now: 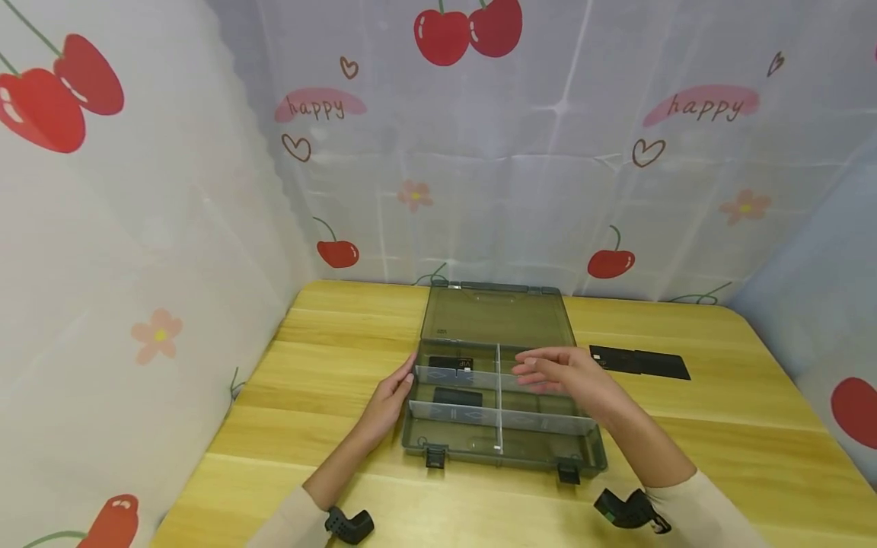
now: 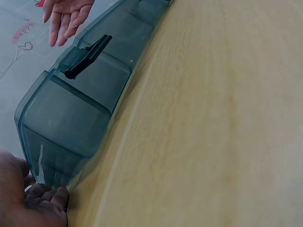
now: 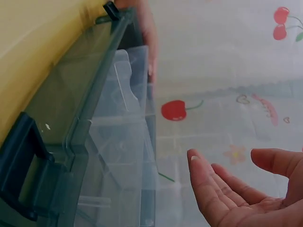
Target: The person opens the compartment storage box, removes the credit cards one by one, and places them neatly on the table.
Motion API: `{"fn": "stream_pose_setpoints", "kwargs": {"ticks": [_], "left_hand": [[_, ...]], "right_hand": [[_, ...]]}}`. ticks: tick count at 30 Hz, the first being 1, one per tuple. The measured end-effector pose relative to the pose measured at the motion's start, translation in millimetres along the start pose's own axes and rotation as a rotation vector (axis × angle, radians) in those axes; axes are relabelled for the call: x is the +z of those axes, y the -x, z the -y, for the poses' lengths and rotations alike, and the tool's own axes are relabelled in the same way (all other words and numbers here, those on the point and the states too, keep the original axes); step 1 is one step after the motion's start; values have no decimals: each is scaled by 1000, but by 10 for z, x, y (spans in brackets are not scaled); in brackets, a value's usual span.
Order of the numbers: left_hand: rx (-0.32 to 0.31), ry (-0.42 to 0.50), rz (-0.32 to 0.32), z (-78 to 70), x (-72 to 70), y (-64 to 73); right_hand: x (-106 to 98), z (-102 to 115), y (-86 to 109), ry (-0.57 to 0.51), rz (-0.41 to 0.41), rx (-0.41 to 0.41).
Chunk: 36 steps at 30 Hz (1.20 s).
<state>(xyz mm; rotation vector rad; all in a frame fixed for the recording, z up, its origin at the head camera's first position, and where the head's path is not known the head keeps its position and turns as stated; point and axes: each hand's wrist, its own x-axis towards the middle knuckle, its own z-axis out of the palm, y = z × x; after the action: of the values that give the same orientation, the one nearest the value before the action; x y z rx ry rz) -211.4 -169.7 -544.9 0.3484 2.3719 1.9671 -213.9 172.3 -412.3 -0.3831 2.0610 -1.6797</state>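
Note:
A translucent grey-green compartment box (image 1: 452, 453) lies with its lid (image 1: 496, 316) folded back. At its left wall my left hand (image 1: 385, 407) holds the side, thumb by the rim and fingers along the outside; the left wrist view shows that hand (image 2: 35, 198) at the box's lower corner. Over the right-hand compartments hovers my right hand (image 1: 558, 373), fingers extended. Nothing lies between the thumb and fingers of this hand (image 3: 241, 198) in the right wrist view. A black card marked VIP (image 1: 451, 364) sits in the back left compartment, and another black card (image 1: 457, 397) in the middle left one.
Two black cards (image 1: 661, 364) lie end to end on the wooden table (image 1: 740, 426), right of the box. Clear dividers (image 1: 452, 413) split the box into several compartments. Two dark latches (image 1: 435, 457) hang at its front. A cherry-print curtain (image 1: 493, 190) stands behind the table.

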Motion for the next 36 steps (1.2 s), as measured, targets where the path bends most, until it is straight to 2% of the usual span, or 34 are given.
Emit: {"fn": "stream_pose_setpoints", "kwargs": {"ticks": [5, 12, 17, 25, 36], "left_hand": [[-3, -16, -5, -34, -27, -16], [-5, -22, 7, -37, -43, -37], [-2, -15, 7, -20, -42, -37], [7, -2, -6, -20, 6, -53], [15, -7, -7, 0, 1, -16]], "right_hand": [[45, 21, -87, -131, 146, 44], [145, 93, -195, -289, 243, 172], [224, 152, -285, -419, 249, 305], [275, 205, -390, -509, 247, 413], [411, 212, -548, -524, 263, 499]]}}
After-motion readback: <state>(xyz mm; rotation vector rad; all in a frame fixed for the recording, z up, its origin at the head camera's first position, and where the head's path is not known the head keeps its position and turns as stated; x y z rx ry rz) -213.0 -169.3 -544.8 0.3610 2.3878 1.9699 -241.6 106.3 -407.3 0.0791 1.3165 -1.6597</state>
